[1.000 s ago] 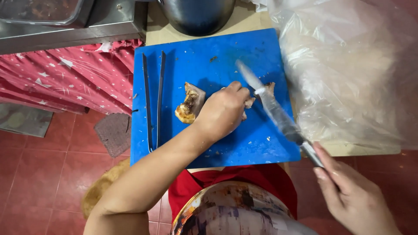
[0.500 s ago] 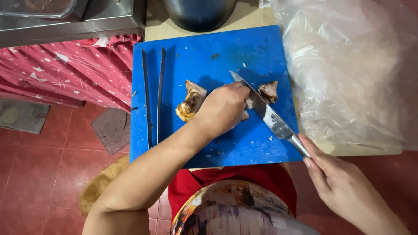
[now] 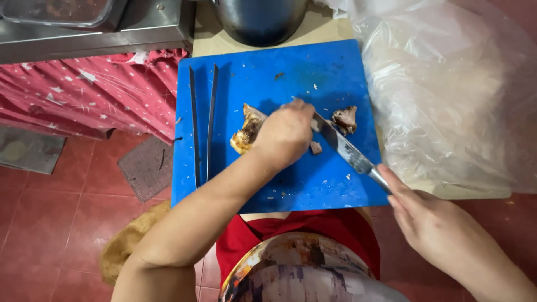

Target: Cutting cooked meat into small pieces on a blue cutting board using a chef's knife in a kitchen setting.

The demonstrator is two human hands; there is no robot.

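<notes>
A blue cutting board lies on a light table. On it sits a piece of cooked meat, brown and golden, and my left hand presses down on it. My right hand grips the handle of a steel knife whose blade lies against the board right beside my left hand's fingers. A separate chunk of the meat lies just beyond the blade, and a small scrap rests near it.
Long dark tongs lie along the board's left side. A dark metal pot stands behind the board. A large clear plastic bag covers the table's right side. Red patterned cloth hangs at left over a red tiled floor.
The knife came down from above the board and its blade now rests at the meat beside my left hand. A chunk lies separated on the blade's far side.
</notes>
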